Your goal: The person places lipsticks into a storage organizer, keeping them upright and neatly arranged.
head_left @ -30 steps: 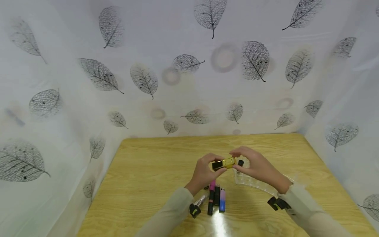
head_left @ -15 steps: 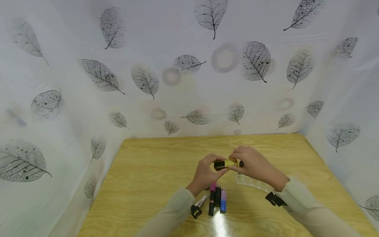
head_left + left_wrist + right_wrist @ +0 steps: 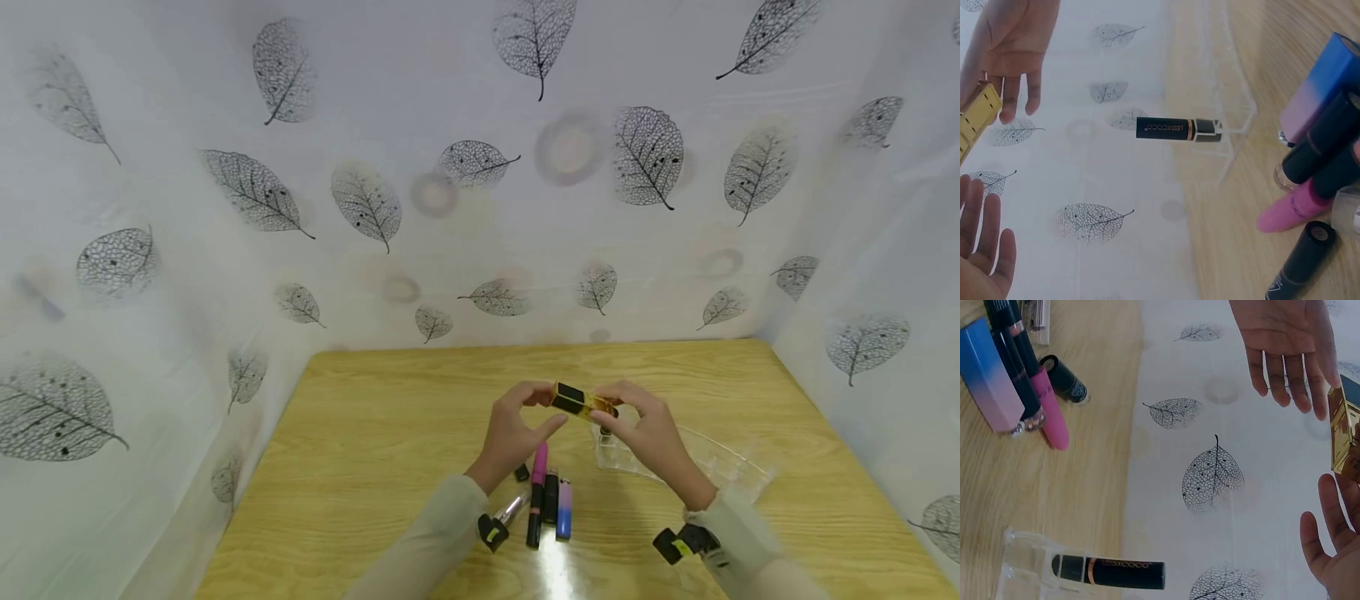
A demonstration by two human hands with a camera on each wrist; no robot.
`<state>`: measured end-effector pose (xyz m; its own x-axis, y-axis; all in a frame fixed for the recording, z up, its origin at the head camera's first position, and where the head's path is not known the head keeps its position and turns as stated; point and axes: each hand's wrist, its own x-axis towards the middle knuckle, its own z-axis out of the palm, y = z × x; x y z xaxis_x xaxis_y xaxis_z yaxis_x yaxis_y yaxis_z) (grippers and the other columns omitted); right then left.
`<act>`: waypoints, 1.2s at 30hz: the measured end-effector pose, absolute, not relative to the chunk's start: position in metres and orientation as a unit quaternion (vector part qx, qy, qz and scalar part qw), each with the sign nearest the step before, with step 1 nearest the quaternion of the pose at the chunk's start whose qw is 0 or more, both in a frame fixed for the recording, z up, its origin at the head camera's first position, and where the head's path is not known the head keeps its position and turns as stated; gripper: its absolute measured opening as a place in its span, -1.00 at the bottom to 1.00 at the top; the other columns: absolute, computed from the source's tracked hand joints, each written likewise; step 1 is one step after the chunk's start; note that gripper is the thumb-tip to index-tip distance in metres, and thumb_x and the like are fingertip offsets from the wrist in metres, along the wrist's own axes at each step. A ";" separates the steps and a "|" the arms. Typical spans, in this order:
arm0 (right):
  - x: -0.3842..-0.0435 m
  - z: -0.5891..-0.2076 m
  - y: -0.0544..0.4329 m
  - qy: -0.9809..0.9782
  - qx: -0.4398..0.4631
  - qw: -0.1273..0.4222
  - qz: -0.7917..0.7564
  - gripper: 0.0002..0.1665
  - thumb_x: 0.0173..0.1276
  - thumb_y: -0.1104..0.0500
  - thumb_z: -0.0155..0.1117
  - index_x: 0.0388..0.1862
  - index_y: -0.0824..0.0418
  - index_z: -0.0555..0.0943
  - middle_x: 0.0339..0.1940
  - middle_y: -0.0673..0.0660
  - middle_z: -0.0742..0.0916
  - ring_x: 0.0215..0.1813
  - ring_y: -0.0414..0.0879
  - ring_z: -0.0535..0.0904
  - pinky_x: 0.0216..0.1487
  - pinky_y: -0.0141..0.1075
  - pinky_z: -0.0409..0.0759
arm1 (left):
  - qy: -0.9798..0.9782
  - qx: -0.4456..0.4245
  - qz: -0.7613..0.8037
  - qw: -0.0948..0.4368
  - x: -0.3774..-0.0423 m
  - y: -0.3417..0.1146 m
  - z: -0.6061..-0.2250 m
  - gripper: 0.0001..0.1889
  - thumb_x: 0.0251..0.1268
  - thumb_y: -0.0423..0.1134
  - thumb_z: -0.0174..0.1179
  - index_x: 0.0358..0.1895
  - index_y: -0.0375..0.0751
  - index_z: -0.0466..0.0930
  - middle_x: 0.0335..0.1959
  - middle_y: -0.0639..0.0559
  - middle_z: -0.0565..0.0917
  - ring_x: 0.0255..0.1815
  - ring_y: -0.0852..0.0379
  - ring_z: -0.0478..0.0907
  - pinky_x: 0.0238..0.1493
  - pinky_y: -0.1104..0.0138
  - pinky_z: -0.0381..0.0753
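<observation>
One gold case (image 3: 572,400) is pinched by the right hand (image 3: 649,432), left hand (image 3: 513,429) spread

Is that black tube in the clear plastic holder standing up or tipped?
Upright: the black round gold-banded tube has its base in the clear plastic holder, its black end rising above the rim.

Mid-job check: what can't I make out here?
Gold-and-black tube: head view, partly covered by the right hand; wrist views, cut off by a side edge.
Clear organizer: head view, partly behind the same hand; right wrist view, cut off at the bottom.
Clear item: head view, near end behind the black wrist mount.
</observation>
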<state>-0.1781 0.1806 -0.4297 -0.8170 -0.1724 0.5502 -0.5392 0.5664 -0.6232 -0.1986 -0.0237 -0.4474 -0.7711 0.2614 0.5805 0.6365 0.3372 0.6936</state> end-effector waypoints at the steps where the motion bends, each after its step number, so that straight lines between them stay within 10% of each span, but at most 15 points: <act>1: -0.177 -0.432 0.179 -0.851 0.204 0.219 0.432 -0.70 0.08 0.33 0.39 -0.15 0.21 0.67 -0.23 0.11 0.72 -0.27 -0.40 0.49 -0.29 -0.39 0.53 | -0.794 -0.284 -0.502 0.189 -0.198 -0.023 -0.447 -0.61 0.05 -0.25 0.38 -0.03 -0.25 0.57 -0.21 -0.06 0.68 -0.21 0.11 0.61 -0.11 0.32 0.61; 36: -0.171 -0.451 0.173 -0.859 0.210 0.134 0.447 -0.78 0.22 0.27 0.30 -0.13 0.15 0.63 -0.27 0.03 0.73 -0.21 -0.38 0.56 -0.18 -0.32 0.58 | -0.737 -0.309 -0.594 0.096 -0.179 -0.016 -0.405 -0.75 0.16 -0.48 0.22 -0.10 -0.53 0.52 -0.23 -0.36 0.62 -0.21 -0.19 0.62 -0.22 0.21 0.69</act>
